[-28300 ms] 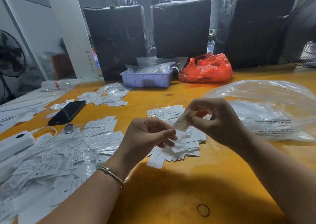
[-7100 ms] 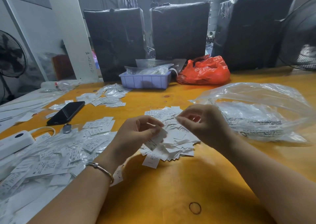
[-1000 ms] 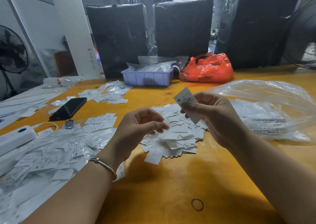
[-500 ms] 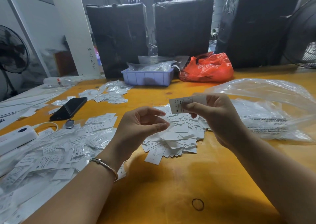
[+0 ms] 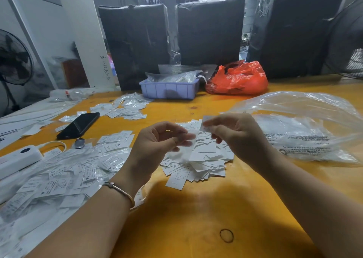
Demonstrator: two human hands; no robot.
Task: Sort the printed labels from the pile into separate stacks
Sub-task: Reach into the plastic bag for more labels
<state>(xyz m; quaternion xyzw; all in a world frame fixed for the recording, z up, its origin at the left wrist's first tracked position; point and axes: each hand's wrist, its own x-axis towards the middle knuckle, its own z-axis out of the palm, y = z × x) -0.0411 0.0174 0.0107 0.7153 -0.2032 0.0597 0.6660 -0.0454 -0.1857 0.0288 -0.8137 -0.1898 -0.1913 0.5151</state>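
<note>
Yellow-orange table (image 5: 196,218) carries all the items, with dark wrapped bales (image 5: 211,29) standing behind its far edge. Right hand (image 5: 237,137): raised above the table, fingers curled, pinching one printed label (image 5: 205,123) at its fingertips. Left hand (image 5: 157,145): raised beside it, thumb and forefinger closed on a blurred white label (image 5: 186,147); a bracelet (image 5: 120,191) sits on the wrist. Directly beneath both hands lies the unsorted pile of labels (image 5: 198,163), loose and overlapping. Left of the pile, a broad spread of labels (image 5: 64,171), some under clear film, covers the table; a smaller group of labels (image 5: 125,108) lies farther back. A black phone (image 5: 78,125) and a white power bank (image 5: 17,159) rest at the left. Right of the hands sits a large clear plastic bag (image 5: 306,128). A lilac tray (image 5: 169,89) and a red bag (image 5: 238,78) stand at the rear. A rubber band (image 5: 226,235) lies near the front edge.
</note>
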